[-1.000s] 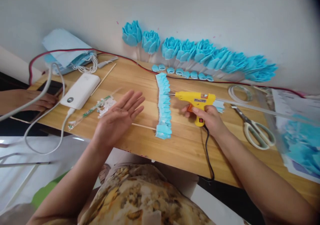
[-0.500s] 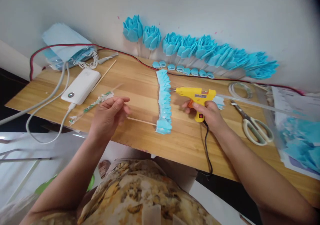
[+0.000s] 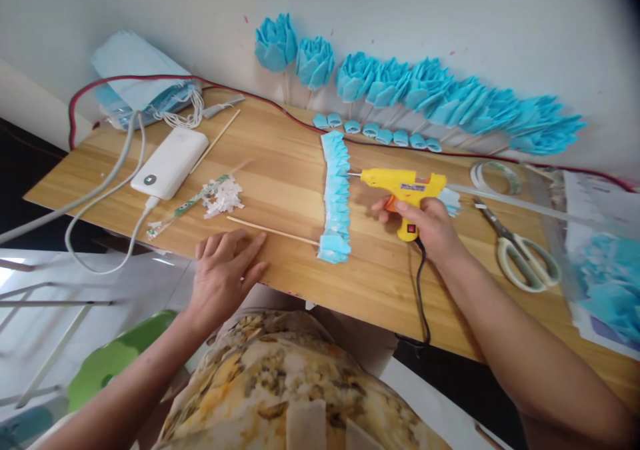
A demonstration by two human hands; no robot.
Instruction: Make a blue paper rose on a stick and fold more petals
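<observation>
My right hand (image 3: 434, 227) is closed around a yellow hot glue gun (image 3: 407, 185), a finger by its orange trigger. The gun's metal nozzle points left, close to the pleated blue strip (image 3: 336, 193) lying on the table. At the strip's near end, a thin wooden stick (image 3: 275, 229) runs out to the left from under a blue piece. My left hand (image 3: 227, 263) rests palm down at the table's front edge, fingers spread, holding nothing. Just beyond it lies a small heap of white scraps (image 3: 223, 197) beside a clear-and-green wrapper strip (image 3: 200, 197).
Blue fabric flowers (image 3: 315, 63) on sticks lean along the wall, with small blue rolls (image 3: 370, 130) before them. At left are a white power bank (image 3: 170, 163) and a mask pack (image 3: 135, 70). Scissors (image 3: 520, 250) and clear tape (image 3: 495, 178) lie right. A red-black cable (image 3: 280, 109) crosses behind.
My left hand has come down from above the table to its front edge, its fingers now spread, uncovering the white scraps. The glue gun stays by the strip; the view has shifted slightly.
</observation>
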